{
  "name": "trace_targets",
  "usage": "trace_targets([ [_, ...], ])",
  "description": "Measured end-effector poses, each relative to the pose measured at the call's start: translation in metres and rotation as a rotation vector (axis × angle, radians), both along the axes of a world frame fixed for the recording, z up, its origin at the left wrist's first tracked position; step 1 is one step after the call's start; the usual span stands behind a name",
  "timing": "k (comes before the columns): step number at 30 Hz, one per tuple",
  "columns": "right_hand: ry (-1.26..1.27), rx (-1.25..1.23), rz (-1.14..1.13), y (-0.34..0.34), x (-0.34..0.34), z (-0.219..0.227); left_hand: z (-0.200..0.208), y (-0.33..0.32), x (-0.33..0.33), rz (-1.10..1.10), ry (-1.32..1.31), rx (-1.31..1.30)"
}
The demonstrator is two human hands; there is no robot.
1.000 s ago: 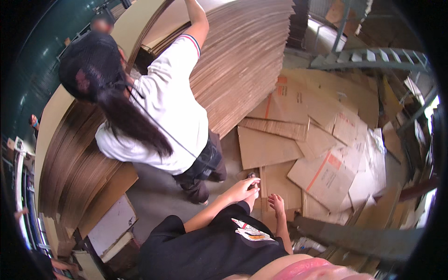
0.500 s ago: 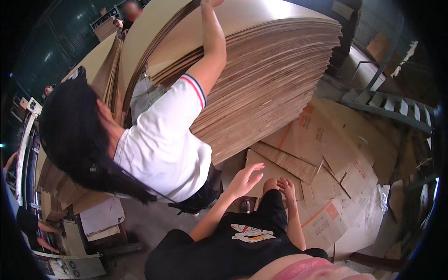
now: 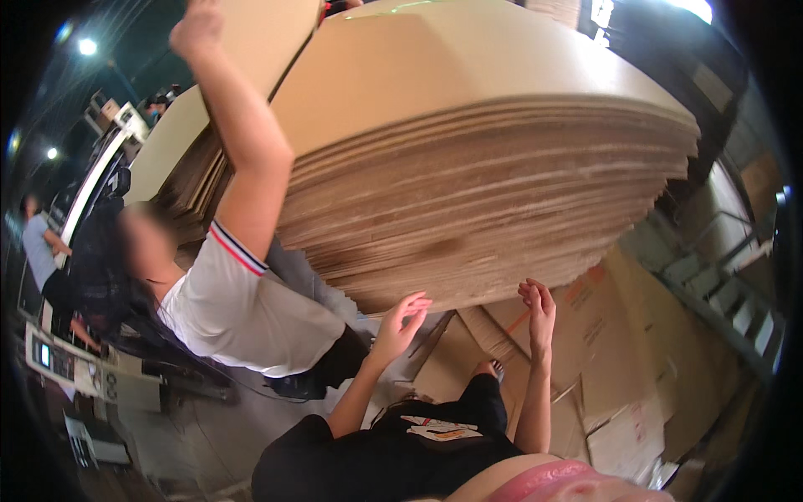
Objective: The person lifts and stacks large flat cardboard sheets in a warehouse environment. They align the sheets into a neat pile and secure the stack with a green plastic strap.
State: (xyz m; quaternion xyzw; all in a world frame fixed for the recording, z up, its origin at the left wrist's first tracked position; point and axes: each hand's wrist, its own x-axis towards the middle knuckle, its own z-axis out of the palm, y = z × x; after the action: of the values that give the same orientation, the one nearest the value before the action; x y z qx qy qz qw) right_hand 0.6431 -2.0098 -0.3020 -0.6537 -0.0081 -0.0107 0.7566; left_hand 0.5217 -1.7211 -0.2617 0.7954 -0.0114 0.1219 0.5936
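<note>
Left hand (image 3: 396, 332), right hand (image 3: 539, 315) (both empty, half-curled), nearer cardboard stack (image 3: 485, 192) than before

My feed's upper edge cropped the cardboard stack (image 3: 493, 197); left of it, a co-worker's raised hand (image 3: 198, 30) looked blurred, and I couldn't tell whether it gripped anything.

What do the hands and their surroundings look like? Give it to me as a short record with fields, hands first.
Left hand: no grip on anything, fingers loosely bent
Right hand: empty, raised, fingers curled; contact with the stack cannot be told
Nearest thing: tall stack of brown cardboard sheets, layered edges facing the person
Co-worker: person in a white short-sleeved top, on the left, one arm raised
Floor, right: flat cardboard pieces
Far right: metal steps
</note>
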Motion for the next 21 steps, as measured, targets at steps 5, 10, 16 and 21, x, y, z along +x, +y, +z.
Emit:
trace_targets([
  [5, -0.22, -0.245, 0.142, -0.023, 0.078, 0.114, 0.017, -0.057, 0.019, 0.219, 0.113, -0.078],
  [10, -0.734, -0.378, 0.168, -0.026, 0.129, 0.242, 0.031, -0.105, 0.029, 0.275, 0.185, -0.114],
  [16, -1.133, -0.601, -0.096, 0.005, 0.205, 0.305, 0.046, -0.13, 0.05, 0.329, 0.195, -0.209],
  [21, -1.147, -1.004, -0.352, 0.04, 0.239, 0.277, 0.035, -0.128, 0.035, 0.403, 0.244, -0.178],
])
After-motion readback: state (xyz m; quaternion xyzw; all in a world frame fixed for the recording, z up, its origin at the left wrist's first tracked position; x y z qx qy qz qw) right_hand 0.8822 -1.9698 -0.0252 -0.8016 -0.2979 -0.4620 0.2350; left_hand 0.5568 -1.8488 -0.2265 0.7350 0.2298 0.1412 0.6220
